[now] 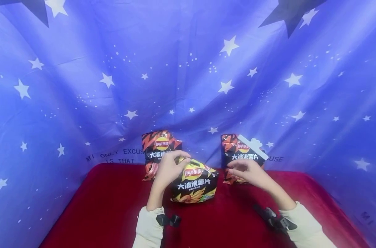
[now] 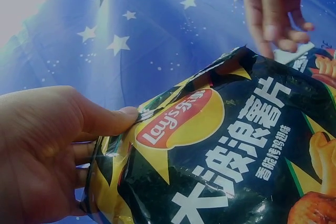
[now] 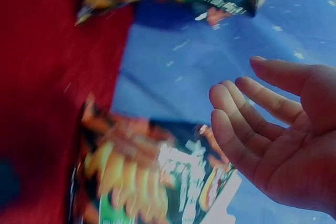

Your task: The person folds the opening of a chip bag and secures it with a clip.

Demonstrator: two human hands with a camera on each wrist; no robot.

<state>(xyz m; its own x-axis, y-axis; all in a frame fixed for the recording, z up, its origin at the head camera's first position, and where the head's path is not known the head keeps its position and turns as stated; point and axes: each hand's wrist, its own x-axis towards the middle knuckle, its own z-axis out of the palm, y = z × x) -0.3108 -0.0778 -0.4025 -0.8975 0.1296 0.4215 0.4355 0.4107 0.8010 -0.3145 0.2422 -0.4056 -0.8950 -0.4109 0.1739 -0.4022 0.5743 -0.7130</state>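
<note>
My left hand grips the upper left corner of a yellow-and-black bag of potato chips. In the left wrist view, the thumb lies over the front of that bag, with the other fingers behind it. To the right of it, my right hand holds nothing and has its fingers spread and slightly bent, as the right wrist view also shows. It overlaps an orange-and-black bag of potato chips in the head view. A white bag clip sits slanted across that bag's top right corner.
Another orange-and-black chip bag stands at the back left, partly hidden behind my left hand. A red cloth covers the table. Behind it hangs a blue curtain printed with stars.
</note>
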